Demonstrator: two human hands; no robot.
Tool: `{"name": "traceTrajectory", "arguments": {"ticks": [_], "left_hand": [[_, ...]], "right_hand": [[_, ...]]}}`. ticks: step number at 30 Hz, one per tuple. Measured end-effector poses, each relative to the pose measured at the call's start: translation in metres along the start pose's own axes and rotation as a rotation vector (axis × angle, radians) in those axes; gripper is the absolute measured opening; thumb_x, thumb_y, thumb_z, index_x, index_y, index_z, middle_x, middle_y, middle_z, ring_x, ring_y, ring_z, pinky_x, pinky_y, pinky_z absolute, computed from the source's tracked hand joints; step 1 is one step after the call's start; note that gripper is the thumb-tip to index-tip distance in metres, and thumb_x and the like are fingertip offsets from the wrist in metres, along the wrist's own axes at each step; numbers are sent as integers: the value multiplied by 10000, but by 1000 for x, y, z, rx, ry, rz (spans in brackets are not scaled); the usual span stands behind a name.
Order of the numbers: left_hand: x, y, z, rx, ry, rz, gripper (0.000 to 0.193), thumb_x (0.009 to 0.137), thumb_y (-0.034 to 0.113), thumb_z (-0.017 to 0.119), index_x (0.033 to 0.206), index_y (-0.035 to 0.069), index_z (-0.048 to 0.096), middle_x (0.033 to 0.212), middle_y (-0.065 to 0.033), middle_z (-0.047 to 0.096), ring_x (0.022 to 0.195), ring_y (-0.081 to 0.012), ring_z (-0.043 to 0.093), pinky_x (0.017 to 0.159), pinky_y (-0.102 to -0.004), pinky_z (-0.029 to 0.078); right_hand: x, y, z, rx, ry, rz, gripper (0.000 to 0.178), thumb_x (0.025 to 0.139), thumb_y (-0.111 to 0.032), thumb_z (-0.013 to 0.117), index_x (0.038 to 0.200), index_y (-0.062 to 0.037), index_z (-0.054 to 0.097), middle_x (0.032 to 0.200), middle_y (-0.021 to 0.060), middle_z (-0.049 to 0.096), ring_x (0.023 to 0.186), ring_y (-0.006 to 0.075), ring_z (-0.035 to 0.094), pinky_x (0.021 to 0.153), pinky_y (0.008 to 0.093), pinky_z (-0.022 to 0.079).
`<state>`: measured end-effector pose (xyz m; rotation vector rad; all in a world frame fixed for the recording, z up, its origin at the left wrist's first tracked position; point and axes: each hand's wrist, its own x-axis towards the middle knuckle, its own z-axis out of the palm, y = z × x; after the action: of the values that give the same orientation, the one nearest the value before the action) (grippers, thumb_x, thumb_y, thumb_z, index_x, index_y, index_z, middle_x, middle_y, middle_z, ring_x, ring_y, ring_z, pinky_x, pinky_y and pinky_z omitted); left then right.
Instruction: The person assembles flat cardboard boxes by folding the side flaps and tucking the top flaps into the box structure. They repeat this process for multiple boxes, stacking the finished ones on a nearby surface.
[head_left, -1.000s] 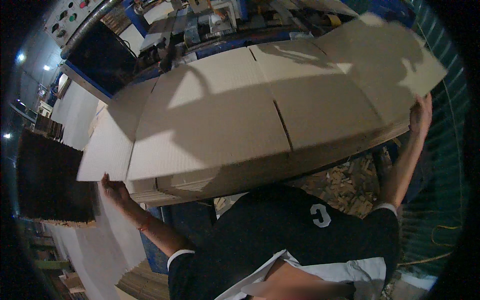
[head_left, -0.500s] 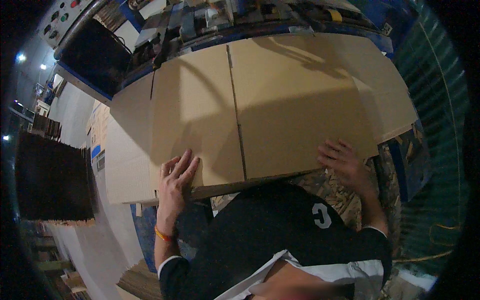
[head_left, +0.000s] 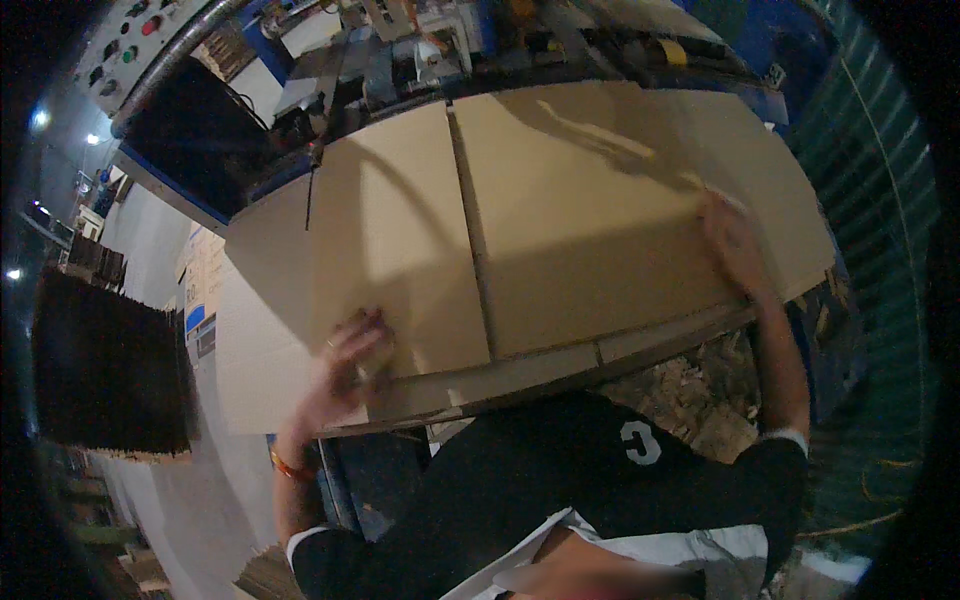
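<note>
Spanning the space under and between the hands: a broad brown cardboard sheet [head_left: 580,250] is laid flat, with another cardboard layer [head_left: 545,378] exposed below its near edge.
Left hand [head_left: 340,378]: placed over the near left part of the sheet; fingers and thumb are blurred, so whether the edge is pinched or the face merely touched cannot be told.
Right hand [head_left: 737,245]: placed farther from the body, by the sheet's right side; the fingertips are smeared, and a firm hold can be neither confirmed nor ruled out.
Weight: judged light for such breadth, though awkward if lifted from one side only.
Stiffness: the panels are judged stiff, but bending is to be expected along the dark slot [head_left: 468,200] between the hands, nearer the left one.
Surface: matt and dry-looking; easy sliding over the layer beneath is expected under flat palms.
Fragility: little breakage is feared, yet edges and corners could be crushed by a hard pinch.
Best hold: the outer edges beside each hand should be taken, thumbs above and fingers below, so that sag is shared.
Machine [head_left: 380,75] beyond both hands: the far edge is lodged close by it, so finger room there is judged poor.
</note>
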<state>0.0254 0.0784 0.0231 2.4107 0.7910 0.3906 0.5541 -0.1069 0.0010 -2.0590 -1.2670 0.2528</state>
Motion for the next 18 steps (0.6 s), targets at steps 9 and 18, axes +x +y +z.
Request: {"name": "traceTrajectory", "arguments": {"ticks": [9, 18], "left_hand": [[104, -164, -20, 79, 519, -211, 370, 866, 172, 537, 1161, -51, 536, 1132, -213, 544, 1081, -308, 516, 921, -352, 404], [97, -137, 0, 202, 607, -214, 369, 872, 189, 518, 1181, -13, 540, 1088, -210, 552, 1055, -323, 516, 905, -356, 409]], "right_hand": [[136, 46, -6, 452, -71, 452, 454, 907, -421, 447, 1143, -51, 566, 968, 111, 622, 840, 246, 578, 791, 376, 446], [178, 114, 18, -685, -217, -200, 479, 863, -365, 476, 1266, -107, 445, 1197, 181, 525, 1011, 347, 541, 838, 410, 442]]}}
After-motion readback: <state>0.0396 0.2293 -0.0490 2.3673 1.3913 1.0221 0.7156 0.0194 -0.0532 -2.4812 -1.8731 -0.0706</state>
